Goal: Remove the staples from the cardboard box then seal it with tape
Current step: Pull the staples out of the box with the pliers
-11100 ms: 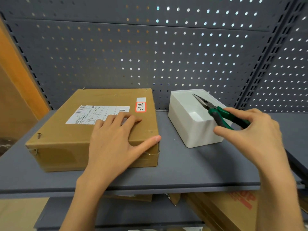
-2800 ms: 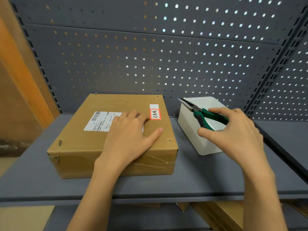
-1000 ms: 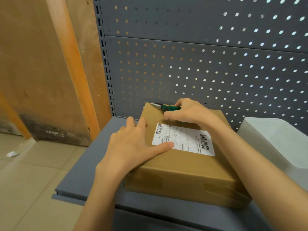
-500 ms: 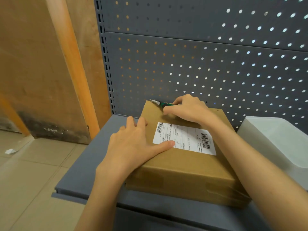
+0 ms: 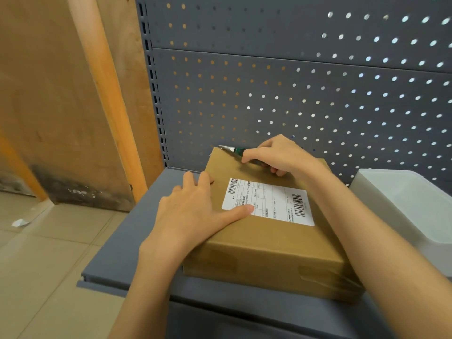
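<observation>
A flat brown cardboard box (image 5: 266, 243) with a white shipping label (image 5: 269, 201) lies on the grey shelf (image 5: 137, 243). My left hand (image 5: 193, 214) presses flat on the box's near left part, thumb on the label's edge. My right hand (image 5: 278, 155) is closed on green-handled needle-nose pliers (image 5: 231, 149) at the box's far edge. The pliers' tip sits at the far left corner, where a small metal staple (image 5: 221, 148) shows. Most of the handles are hidden in my fist.
A white plastic bin (image 5: 411, 211) stands to the right of the box, touching or nearly touching it. Grey pegboard (image 5: 293, 94) backs the shelf. A wooden panel and post (image 5: 73, 106) and tiled floor lie to the left, past the shelf's end.
Over the last second my right hand slid the pliers a little left along the far edge to the corner. My left hand stayed pressed on the box. Earlier, the pliers were by the bin.
</observation>
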### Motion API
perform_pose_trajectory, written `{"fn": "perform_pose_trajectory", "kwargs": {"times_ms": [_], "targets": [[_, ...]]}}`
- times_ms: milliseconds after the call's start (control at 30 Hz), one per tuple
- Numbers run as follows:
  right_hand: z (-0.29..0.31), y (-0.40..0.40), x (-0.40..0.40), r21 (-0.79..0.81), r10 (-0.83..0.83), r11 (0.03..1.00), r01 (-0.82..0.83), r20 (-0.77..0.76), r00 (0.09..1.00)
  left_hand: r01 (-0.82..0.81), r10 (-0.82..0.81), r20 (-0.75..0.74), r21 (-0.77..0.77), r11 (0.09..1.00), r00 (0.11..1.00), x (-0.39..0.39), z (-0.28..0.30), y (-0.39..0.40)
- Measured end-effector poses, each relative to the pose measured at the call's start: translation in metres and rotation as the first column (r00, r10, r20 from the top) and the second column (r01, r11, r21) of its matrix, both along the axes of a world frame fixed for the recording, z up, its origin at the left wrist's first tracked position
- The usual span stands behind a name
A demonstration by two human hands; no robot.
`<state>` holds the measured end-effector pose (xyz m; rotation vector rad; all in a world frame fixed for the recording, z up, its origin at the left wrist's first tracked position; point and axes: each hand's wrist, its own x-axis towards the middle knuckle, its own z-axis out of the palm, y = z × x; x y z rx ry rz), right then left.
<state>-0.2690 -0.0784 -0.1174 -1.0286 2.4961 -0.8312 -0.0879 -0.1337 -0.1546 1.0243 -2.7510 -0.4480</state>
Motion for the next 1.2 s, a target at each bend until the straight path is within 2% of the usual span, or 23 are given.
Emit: {"fn": "perform_pose_trajectory", "kwargs": {"times_ms": [333,533,667,833,933,1033,1200], "targets": [[-0.003,0.000,-0.004,-0.046,-0.009,0.999,0.011,0.050,0.999,-0.023,0.023,-0.005,0.042,0.999,1.000,0.000,-0.001,-0.002],[0.003,0.027,-0.015,-0.077,-0.042,0.996,0.053,0.136,0.990,-0.037,0.036,0.005,0.054,0.998,0.999,0.001,-0.001,-0.002],[0.001,0.049,-0.025,-0.095,-0.064,0.993,0.074,0.109,0.992,-0.038,0.037,0.020,0.049,0.998,0.999,0.000,0.001,0.000],[0.001,0.059,-0.015,-0.195,-0.054,0.978,0.076,0.113,0.992,-0.040,0.039,0.038,0.033,0.999,0.999,0.001,0.004,0.002],[0.000,0.065,-0.010,-0.224,-0.081,0.970,0.093,0.061,0.995,-0.046,0.046,0.028,0.008,0.999,0.999,0.001,0.006,0.004],[0.000,0.071,-0.001,-0.234,-0.117,0.967,0.098,-0.069,0.991,-0.055,0.054,0.037,0.010,0.998,0.998,0.001,0.007,0.007],[0.005,0.095,0.010,-0.308,-0.256,0.937,0.164,-0.288,0.923,-0.071,0.070,0.055,0.008,0.997,0.996,0.002,0.009,0.011]]}}
